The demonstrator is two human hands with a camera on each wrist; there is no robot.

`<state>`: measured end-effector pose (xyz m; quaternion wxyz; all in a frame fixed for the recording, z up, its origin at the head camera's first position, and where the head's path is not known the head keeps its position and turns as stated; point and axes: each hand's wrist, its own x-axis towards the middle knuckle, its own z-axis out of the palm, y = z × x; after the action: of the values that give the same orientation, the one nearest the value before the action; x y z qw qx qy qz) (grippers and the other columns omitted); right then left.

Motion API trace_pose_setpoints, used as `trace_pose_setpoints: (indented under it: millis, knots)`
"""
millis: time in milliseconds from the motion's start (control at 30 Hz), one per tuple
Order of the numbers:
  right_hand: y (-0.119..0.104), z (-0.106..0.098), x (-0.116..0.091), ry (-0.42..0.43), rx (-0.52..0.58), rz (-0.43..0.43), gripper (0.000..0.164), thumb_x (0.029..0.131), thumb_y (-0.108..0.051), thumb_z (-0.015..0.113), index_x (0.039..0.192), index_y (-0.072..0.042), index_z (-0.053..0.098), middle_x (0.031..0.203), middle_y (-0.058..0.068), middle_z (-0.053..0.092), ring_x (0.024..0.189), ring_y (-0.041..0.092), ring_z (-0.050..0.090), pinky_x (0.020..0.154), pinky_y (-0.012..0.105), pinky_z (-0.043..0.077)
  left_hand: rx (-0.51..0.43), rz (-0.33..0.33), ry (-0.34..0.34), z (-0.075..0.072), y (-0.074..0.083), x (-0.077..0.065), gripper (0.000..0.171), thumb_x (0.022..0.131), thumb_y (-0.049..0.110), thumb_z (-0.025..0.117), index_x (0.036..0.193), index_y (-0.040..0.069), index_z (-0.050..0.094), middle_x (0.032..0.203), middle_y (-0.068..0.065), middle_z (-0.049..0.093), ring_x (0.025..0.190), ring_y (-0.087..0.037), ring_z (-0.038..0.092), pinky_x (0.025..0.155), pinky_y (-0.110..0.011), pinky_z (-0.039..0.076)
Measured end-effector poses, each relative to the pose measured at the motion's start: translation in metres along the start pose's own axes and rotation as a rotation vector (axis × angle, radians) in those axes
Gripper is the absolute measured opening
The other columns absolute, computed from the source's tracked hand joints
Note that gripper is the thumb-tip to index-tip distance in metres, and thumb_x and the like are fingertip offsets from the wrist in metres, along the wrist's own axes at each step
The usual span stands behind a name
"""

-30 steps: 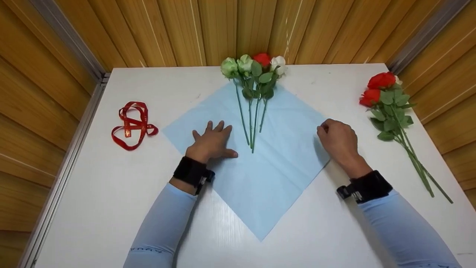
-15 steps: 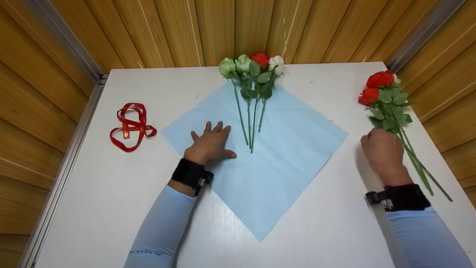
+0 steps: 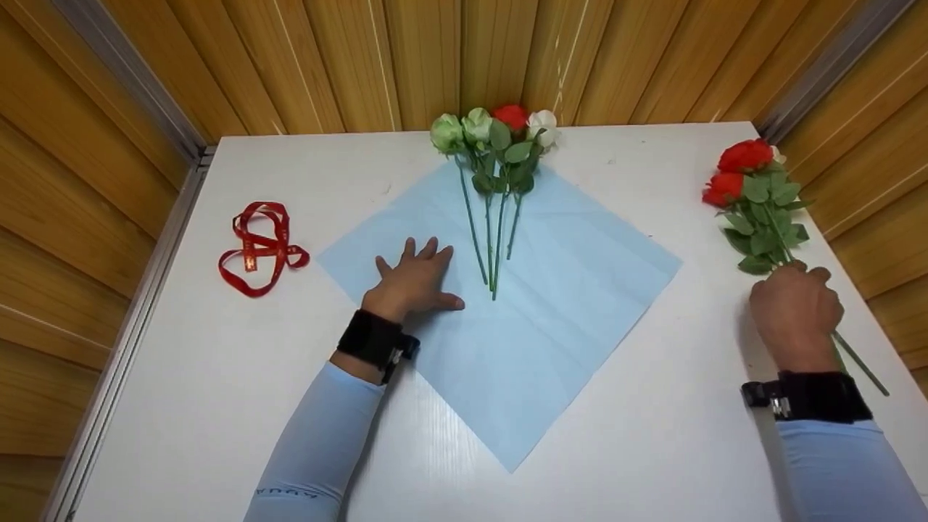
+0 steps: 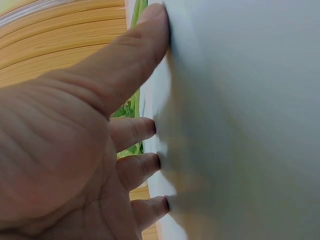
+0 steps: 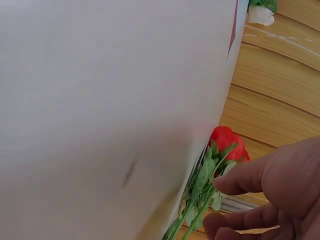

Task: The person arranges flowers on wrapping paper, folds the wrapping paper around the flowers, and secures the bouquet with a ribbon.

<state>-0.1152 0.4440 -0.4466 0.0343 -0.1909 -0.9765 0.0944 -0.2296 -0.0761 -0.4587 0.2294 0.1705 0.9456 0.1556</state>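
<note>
My left hand (image 3: 413, 283) lies with spread fingers on a light blue sheet (image 3: 551, 348), pressing near its left side. In the left wrist view its fingertips (image 4: 161, 161) meet the surface. On the sheet's far corner rest green roses (image 3: 446, 133), a red rose (image 3: 510, 116) and a white rose (image 3: 542, 127), stems toward me. My right hand (image 3: 796, 315) is over the stems of a second bunch with red roses (image 3: 745, 156) at the table's right. In the right wrist view, thumb and fingers stand parted beside those green stems (image 5: 202, 212).
A loosely looped red ribbon (image 3: 254, 250) lies on the white table (image 3: 181, 377) to the left. Wood-look panels (image 3: 428, 65) wall the table at the back and both sides. The right bunch lies close to the table's right edge.
My right hand has moved right from the sheet's right corner to the stems of the right bunch, uncovering that corner. My left hand has stayed on the sheet.
</note>
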Motion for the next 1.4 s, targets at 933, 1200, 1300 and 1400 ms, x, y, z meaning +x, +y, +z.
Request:
trace_pose_setpoints:
  millis: [933, 1200, 1300, 1400]
  knots:
    - [-0.002, 0.002, 0.025, -0.159, -0.037, -0.04, 0.028, 0.094, 0.0, 0.038, 0.087, 0.018, 0.058, 0.083, 0.044, 0.062, 0.078, 0.061, 0.063, 0.053, 0.056, 0.049, -0.003, 0.0, 0.02, 0.004, -0.001, -0.001, 0.101, 0.09, 0.055, 0.08, 0.17, 0.023, 0.025, 0.178, -0.007, 0.014, 0.164, -0.041, -0.001, 0.117, -0.084, 0.002]
    - [-0.021, 0.005, 0.029, -0.049, 0.045, -0.038, 0.033, 0.096, -0.009, 0.042, 0.078, 0.014, 0.057, 0.074, 0.039, 0.061, 0.074, 0.061, 0.062, 0.055, 0.058, 0.048, -0.018, 0.008, 0.019, 0.006, 0.0, 0.0, 0.101, 0.091, 0.054, 0.08, 0.169, 0.023, 0.025, 0.178, -0.007, 0.013, 0.164, -0.041, -0.002, 0.117, -0.083, 0.001]
    - [-0.032, -0.003, 0.031, -0.005, 0.091, -0.054, 0.033, 0.095, -0.009, 0.045, 0.075, 0.013, 0.058, 0.069, 0.035, 0.06, 0.068, 0.056, 0.061, 0.049, 0.051, 0.044, -0.023, 0.007, 0.024, 0.004, 0.0, -0.001, 0.1, 0.091, 0.053, 0.08, 0.169, 0.023, 0.026, 0.178, -0.007, 0.013, 0.164, -0.041, -0.002, 0.117, -0.083, 0.001]
    - [-0.048, -0.011, 0.032, 0.037, 0.147, -0.087, 0.033, 0.097, -0.008, 0.048, 0.071, 0.01, 0.059, 0.063, 0.029, 0.06, 0.061, 0.047, 0.059, 0.046, 0.042, 0.039, -0.023, 0.003, 0.023, 0.004, -0.001, -0.001, 0.1, 0.091, 0.053, 0.08, 0.169, 0.023, 0.026, 0.178, -0.007, 0.013, 0.164, -0.041, -0.002, 0.117, -0.083, 0.001]
